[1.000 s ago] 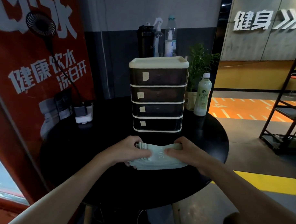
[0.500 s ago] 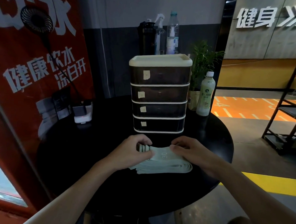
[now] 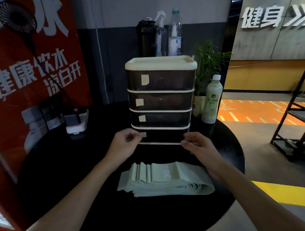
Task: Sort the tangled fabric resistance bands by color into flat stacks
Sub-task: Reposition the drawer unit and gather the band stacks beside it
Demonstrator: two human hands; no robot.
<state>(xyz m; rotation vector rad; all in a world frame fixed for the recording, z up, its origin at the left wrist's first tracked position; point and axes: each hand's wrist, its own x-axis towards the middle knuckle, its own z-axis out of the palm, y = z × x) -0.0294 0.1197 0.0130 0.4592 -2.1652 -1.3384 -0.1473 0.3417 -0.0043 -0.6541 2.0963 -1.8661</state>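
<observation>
- Lying flat on the round black table point(image 3: 162, 219), towards its near side: one stack of pale green bands point(image 3: 165, 182); the top band shows a printed "30", other print too faint to read
- Neither hand touches the stack; both are beyond it, at the bottom drawer point(image 3: 162, 137) of a four-drawer unit point(image 3: 160, 81)
- Left hand point(image 3: 124, 143): fingers curled in close at the drawer's left end, beside its paper label; cannot tell whether they pinch the drawer front or hold nothing
- Right hand point(image 3: 199, 146): fingers curled at the drawer's right end, tips against or just off the white lower rim; grip not clear
- Drawer contents hidden behind dark tinted fronts; the labels cannot be read
- Behind the unit, lower parts hidden: dark flask point(image 3: 146, 39), spray bottle point(image 3: 160, 36), clear bottle point(image 3: 175, 33)
- Right of the unit: potted plant point(image 3: 207, 65), partly covered by a pale green drink bottle point(image 3: 212, 102)
- Left: white power strip point(image 3: 77, 124), small fan point(image 3: 17, 17) and red banner point(image 3: 37, 68), both cut off by the frame edge
</observation>
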